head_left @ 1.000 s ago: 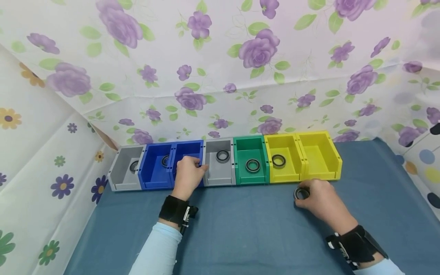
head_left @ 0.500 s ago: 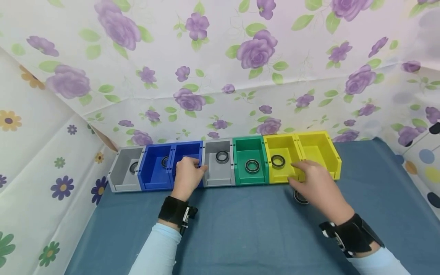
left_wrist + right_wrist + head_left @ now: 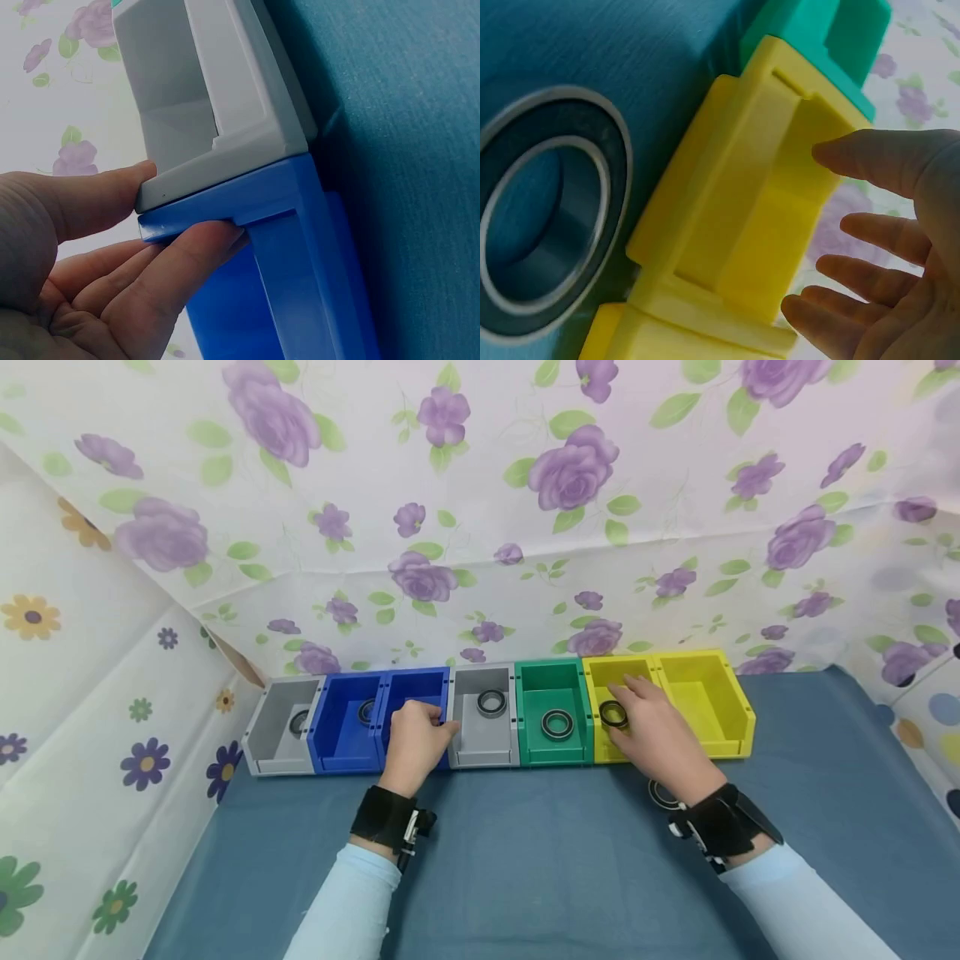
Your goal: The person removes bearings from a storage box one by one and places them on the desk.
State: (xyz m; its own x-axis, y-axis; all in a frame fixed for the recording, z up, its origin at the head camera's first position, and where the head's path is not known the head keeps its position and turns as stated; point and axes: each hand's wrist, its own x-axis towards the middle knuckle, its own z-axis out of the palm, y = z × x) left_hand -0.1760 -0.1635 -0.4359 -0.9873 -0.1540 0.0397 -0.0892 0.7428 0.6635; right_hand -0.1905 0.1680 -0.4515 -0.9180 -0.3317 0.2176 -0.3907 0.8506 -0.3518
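Note:
My left hand (image 3: 412,747) pinches the touching side walls of a blue bin (image 3: 292,187) and the middle grey bin (image 3: 232,82), thumb on the grey side and fingers on the blue. My right hand (image 3: 662,737) reaches over the left yellow bin (image 3: 769,202), thumb and fingers spread apart. A dark ring-shaped bearing (image 3: 603,715) lies in that bin, in the head view right by the thumb. Another bearing (image 3: 617,176) lies on the blue cloth in front of the yellow bins, partly covered by the right wrist in the head view.
The bins stand in one row against a floral backdrop (image 3: 337,610). Bearings also lie in the middle grey bin, the green bin (image 3: 555,753), the left blue bin (image 3: 337,735) and the far-left grey bin (image 3: 273,743). The right yellow bin (image 3: 697,697) shows only its bare floor.
My right hand has let go of the bearing on the cloth and moved forward and left over the left yellow bin. The left hand keeps its grip on the bin walls.

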